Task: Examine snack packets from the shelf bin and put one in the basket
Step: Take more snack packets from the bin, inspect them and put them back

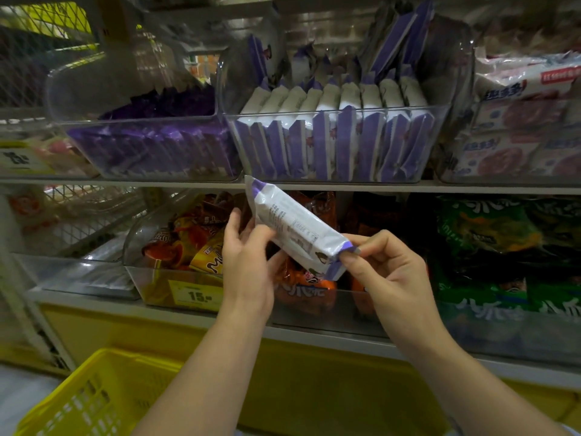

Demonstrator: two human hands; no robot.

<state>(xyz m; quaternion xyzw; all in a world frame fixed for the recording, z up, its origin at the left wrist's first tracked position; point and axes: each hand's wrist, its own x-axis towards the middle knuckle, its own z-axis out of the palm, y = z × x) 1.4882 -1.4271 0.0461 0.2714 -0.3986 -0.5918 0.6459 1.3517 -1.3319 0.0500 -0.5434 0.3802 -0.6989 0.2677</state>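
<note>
Item: snack packet (295, 228), white-purple, printed back turned up, seemingly for reading | Location: held below its shelf bin (330, 112), well above the basket (94, 394) | Left hand (248, 262): fingers curled, supporting packet's middle | Right hand (386, 272): thumb and forefinger pinching lower end seal

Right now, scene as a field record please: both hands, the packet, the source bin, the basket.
packet: white and purple, tilted, printed side facing the camera
left hand: holds the packet's upper part, fingers behind it
right hand: pinches the packet's lower end seal
bin: clear, above the hands, holds matching packets standing on edge
basket: yellow, bottom left, below the hands
task state: packet being examined, not yet in the basket
</note>
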